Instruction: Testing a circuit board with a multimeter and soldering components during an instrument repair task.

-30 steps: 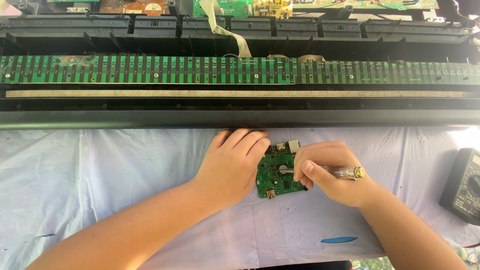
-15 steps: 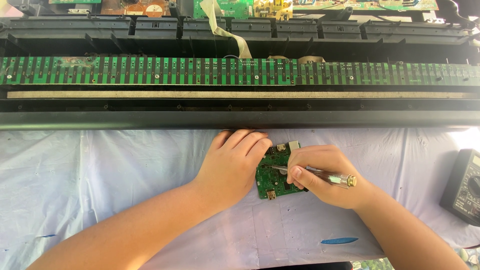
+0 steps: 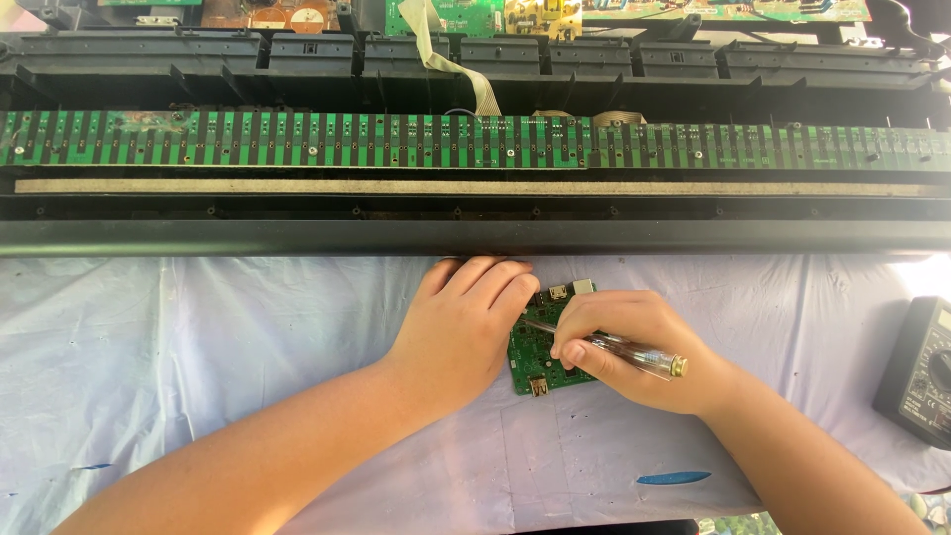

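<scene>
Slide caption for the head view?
Left hand steadies a small green board on white cloth; right hand holds a screwdriver to it.

White cloth point(image 3: 198, 337) lies open to the left and below the small green circuit board point(image 3: 543, 357), while the opened keyboard chassis point(image 3: 475, 236) walls the far side and a black multimeter point(image 3: 916, 372) blocks the right edge.

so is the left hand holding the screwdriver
No, the right hand grips the screwdriver, while the left hand lies flat on the small board.
</scene>
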